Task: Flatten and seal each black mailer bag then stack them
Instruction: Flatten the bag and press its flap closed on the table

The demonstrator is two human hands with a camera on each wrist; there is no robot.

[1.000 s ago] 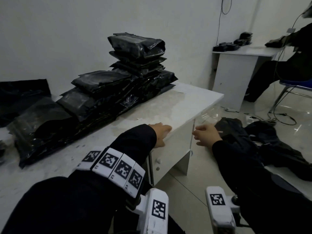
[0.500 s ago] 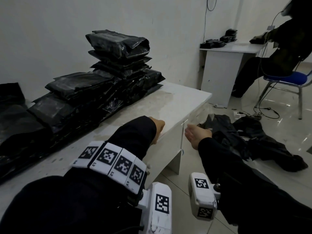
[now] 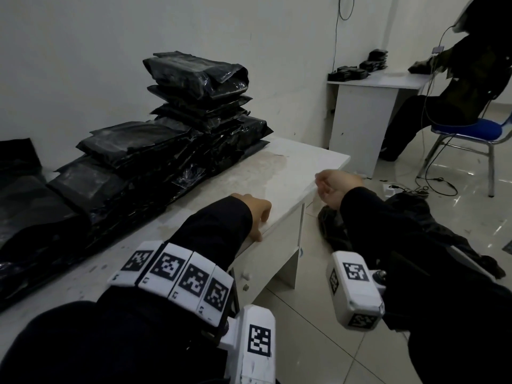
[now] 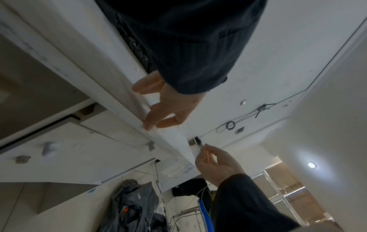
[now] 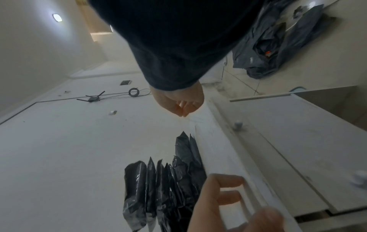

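Note:
Sealed black mailer bags (image 3: 199,79) are piled high at the back of the white table (image 3: 291,173), with lower rows (image 3: 133,145) running to the left. The right wrist view shows them edge-on as black mailer bags (image 5: 158,188). My left hand (image 3: 257,214) rests on the table's front edge, fingers draped over it, which is also clear from the left hand (image 4: 164,106) in the left wrist view. My right hand (image 3: 332,187) hovers beside the table's corner, fingers loosely curled, with nothing that I can see in it.
A heap of dark bags (image 3: 415,223) lies on the tiled floor right of the table. Farther right, a person (image 3: 471,79) sits on a blue chair (image 3: 468,128) at a second white desk (image 3: 368,112). Cables trail across the floor.
My right hand has risen from near the floor heap to the height of the table's corner and turned palm-up. The left hand has stayed on the table edge.

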